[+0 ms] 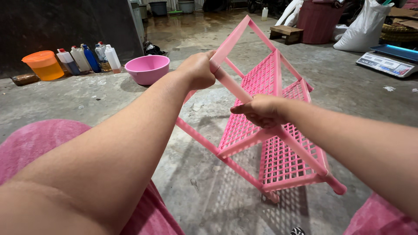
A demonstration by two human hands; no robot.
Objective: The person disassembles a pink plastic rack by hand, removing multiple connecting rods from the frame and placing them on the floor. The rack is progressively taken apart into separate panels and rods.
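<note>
A pink plastic rack (278, 130) with lattice shelves and tube legs lies tilted over the concrete floor in front of me. My left hand (198, 69) grips the upper end of one pink tube of its frame. My right hand (261, 110) is closed around the same tube lower down, where it meets a shelf. The rack's far corner points up toward the back of the room. Pink cloth over my knees shows at the bottom left and bottom right.
A pink basin (148, 68) stands on the floor at left, beside several plastic bottles (89, 58) and an orange tub (43, 65). At right are a weighing scale (387, 61), a white sack (363, 26), a dark red bin (320, 19) and a wooden stool (286, 32).
</note>
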